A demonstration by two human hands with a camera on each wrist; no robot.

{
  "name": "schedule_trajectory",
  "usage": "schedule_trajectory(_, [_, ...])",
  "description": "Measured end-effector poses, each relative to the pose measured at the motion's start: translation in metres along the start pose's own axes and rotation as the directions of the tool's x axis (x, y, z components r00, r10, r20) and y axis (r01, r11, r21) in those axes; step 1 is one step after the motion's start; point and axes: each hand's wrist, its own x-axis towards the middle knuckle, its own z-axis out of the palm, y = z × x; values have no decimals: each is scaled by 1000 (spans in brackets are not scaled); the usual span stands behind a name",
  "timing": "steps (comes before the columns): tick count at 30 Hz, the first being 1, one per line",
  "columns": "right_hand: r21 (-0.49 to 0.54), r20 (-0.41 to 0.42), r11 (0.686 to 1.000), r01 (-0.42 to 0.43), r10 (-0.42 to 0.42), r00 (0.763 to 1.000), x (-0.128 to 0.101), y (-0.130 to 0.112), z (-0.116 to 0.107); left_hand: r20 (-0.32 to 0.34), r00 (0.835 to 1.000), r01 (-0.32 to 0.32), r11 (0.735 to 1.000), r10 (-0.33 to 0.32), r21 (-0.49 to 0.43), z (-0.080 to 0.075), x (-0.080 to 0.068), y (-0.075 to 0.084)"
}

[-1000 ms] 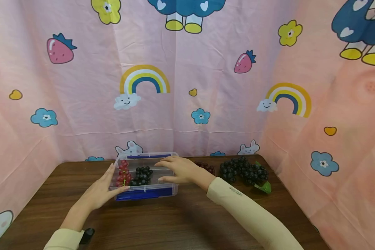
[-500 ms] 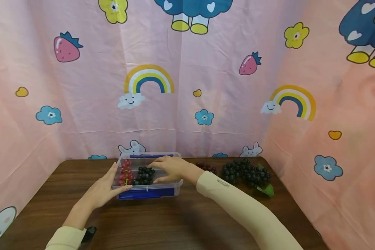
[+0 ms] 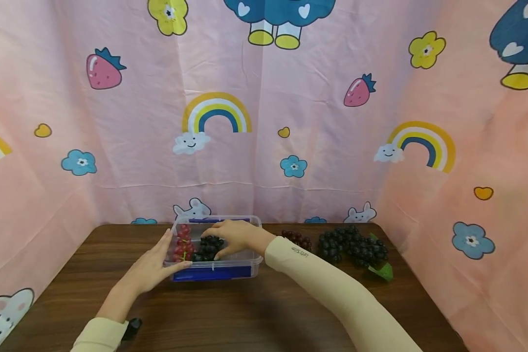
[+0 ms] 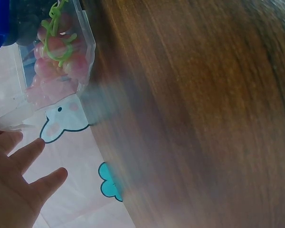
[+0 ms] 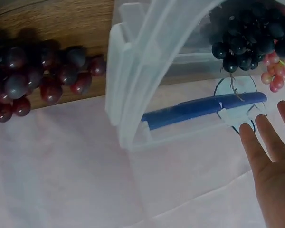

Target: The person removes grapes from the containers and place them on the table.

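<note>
- The counter [image 3: 246,313] lies bare toward the near edge, behind both hands.
- One clear box [image 3: 215,266] sits between the hands; the left hand [image 3: 151,266] presses its left wall, grip spread flat.
- The right hand [image 3: 235,237] reaches inside, grip curled over one dark bunch [image 3: 207,248]; a firm pinch cannot be told.
- One red bunch [image 3: 182,242] lies beside it.
- Two bunches lie right of the box: one dark red bunch [image 3: 297,238], one large black bunch [image 3: 352,244].
</note>
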Motion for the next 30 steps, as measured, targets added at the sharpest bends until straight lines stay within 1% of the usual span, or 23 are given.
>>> schedule_trajectory(5, [-42,23,999,-16,17,1000,12,-4,9,-5,1000,-4,1000,4,0,0,1,0])
schedule_trajectory(11, [-59,39,997,-49,51,998,23,-9,22,-13,1000,-7,1000,7,-8,-1,0,1])
schedule_trajectory(19, [-54,30,997,-55,57,998,34,-13,41,-17,1000,-5,1000,5,-14,1,-1,2])
schedule_trajectory(24, [-36,14,998,-43,44,999,39,-14,46,-24,1000,1,1000,-1,-10,1,-1,1])
schedule_trajectory(30, [-3,9,999,-50,50,999,45,-15,54,-22,1000,9,1000,-9,-2,1,-2,2])
